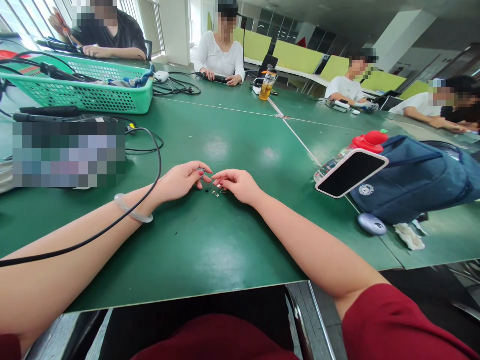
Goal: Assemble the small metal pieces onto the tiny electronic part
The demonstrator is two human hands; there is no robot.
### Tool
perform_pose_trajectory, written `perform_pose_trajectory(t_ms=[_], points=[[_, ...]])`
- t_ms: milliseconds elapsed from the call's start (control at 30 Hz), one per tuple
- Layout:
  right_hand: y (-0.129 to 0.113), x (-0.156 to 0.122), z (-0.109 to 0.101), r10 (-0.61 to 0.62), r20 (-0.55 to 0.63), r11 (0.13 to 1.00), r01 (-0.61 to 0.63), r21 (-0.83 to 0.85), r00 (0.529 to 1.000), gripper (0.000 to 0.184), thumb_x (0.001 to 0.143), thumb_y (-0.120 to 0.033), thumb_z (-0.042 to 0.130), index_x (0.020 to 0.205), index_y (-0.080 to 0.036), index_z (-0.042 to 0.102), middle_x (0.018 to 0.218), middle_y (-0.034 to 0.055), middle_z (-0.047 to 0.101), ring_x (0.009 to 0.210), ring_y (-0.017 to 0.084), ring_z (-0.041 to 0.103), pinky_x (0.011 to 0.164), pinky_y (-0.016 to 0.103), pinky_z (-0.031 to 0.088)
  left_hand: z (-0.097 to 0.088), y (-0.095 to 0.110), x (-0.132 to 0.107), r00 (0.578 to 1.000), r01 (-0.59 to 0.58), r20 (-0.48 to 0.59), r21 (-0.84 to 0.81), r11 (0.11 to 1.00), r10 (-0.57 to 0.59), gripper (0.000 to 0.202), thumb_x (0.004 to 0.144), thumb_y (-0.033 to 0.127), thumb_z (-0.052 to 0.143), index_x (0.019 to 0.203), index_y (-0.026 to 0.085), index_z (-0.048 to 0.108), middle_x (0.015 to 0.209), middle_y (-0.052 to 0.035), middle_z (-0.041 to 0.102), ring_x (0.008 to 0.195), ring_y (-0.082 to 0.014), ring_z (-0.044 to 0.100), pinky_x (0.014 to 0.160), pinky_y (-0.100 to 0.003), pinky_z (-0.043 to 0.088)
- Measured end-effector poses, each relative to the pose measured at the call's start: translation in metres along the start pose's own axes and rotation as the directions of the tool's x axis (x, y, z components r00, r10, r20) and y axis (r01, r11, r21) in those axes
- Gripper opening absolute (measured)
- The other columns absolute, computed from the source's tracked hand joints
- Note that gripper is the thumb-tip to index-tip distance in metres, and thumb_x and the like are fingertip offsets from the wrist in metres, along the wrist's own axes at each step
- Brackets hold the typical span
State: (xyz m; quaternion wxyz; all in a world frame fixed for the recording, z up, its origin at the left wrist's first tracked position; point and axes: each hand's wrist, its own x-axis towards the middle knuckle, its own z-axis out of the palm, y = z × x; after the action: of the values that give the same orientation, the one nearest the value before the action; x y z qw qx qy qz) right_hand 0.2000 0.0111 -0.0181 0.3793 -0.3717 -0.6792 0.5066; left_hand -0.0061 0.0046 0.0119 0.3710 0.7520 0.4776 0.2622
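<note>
My left hand [183, 180] is closed in a pinch around a small silvery metal piece [203, 173], too small to name. Just to its right, my right hand [240, 186] has its thumb and fingers pinched together close to the table, and what they hold is too small to make out. Under the fingertips lie a tiny pale rectangular piece [215, 194] and a small black bit [206, 191]. A narrow gap separates the two hands. A pale bangle [133, 209] circles my left wrist.
A black cable [123, 215] arcs over my left forearm. On the green table [210, 250] are a green basket [112, 100] of cables, a phone [351, 173], a blue bag [416, 180], a mouse [372, 224], crumpled tissue [409, 237] and a bottle [267, 86]. Several people sit around it.
</note>
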Motion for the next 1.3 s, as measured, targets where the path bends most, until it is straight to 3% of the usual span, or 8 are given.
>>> perform_pose_trajectory(t_ms=[267, 433, 733, 1100, 1300], points=[[0.002, 0.002, 0.001, 0.014, -0.099, 0.998, -0.008, 0.057, 0.995, 0.018, 0.072, -0.021, 0.066, 0.09, -0.016, 0.065, 0.07, -0.0014, 0.064, 0.064, 0.011, 0.062, 0.063, 0.025, 0.053, 0.0, 0.0, -0.001, 0.999, -0.004, -0.031, 0.068, 0.998, 0.006, 0.032, 0.086, 0.036, 0.048, 0.112, 0.022, 0.062, 0.093, -0.0033, 0.072, 0.068, -0.0141, 0.062, 0.069, -0.028, 0.048], [0.001, 0.001, 0.004, 0.009, -0.077, 1.0, -0.007, 0.03, 0.997, 0.018, 0.071, -0.022, 0.067, 0.089, -0.016, 0.064, 0.066, -0.0026, 0.062, 0.057, 0.009, 0.059, 0.06, 0.025, 0.052, 0.001, 0.0, -0.002, 1.0, -0.03, -0.001, 0.028, 0.999, 0.03, 0.031, 0.082, 0.034, 0.053, 0.108, 0.022, 0.065, 0.083, -0.0022, 0.07, 0.073, -0.0164, 0.065, 0.07, -0.029, 0.05], [-0.005, 0.001, 0.009, -0.003, -0.09, 0.995, 0.012, 0.099, 0.996, 0.022, 0.07, -0.029, 0.071, 0.085, -0.017, 0.061, 0.066, -0.0024, 0.063, 0.058, 0.01, 0.061, 0.059, 0.025, 0.053, 0.007, 0.004, -0.002, 0.999, -0.009, 0.037, -0.05, 0.999, 0.011, 0.048, 0.074, 0.039, 0.066, 0.119, 0.021, 0.065, 0.092, -0.0051, 0.074, 0.084, -0.022, 0.068, 0.081, -0.034, 0.052], [-0.008, -0.001, 0.011, -0.018, -0.08, 0.995, 0.026, 0.098, 0.997, 0.021, 0.065, -0.017, 0.068, 0.085, -0.018, 0.06, 0.078, -0.0003, 0.066, 0.071, 0.011, 0.063, 0.073, 0.028, 0.056, 0.008, 0.007, -0.003, 1.0, -0.006, -0.005, 0.039, 0.999, 0.006, 0.042, 0.077, 0.037, 0.06, 0.114, 0.021, 0.068, 0.091, -0.0033, 0.075, 0.079, -0.021, 0.068, 0.075, -0.031, 0.053], [-0.007, -0.001, 0.011, -0.026, -0.1, 0.994, 0.036, 0.105, 0.995, 0.02, 0.066, -0.014, 0.063, 0.084, -0.018, 0.058, 0.074, -0.0022, 0.063, 0.066, 0.01, 0.062, 0.069, 0.026, 0.055, 0.009, 0.009, -0.004, 1.0, -0.006, -0.009, 0.013, 1.0, 0.006, 0.043, 0.077, 0.036, 0.061, 0.117, 0.02, 0.067, 0.091, -0.0041, 0.075, 0.081, -0.0218, 0.068, 0.078, -0.033, 0.053]])
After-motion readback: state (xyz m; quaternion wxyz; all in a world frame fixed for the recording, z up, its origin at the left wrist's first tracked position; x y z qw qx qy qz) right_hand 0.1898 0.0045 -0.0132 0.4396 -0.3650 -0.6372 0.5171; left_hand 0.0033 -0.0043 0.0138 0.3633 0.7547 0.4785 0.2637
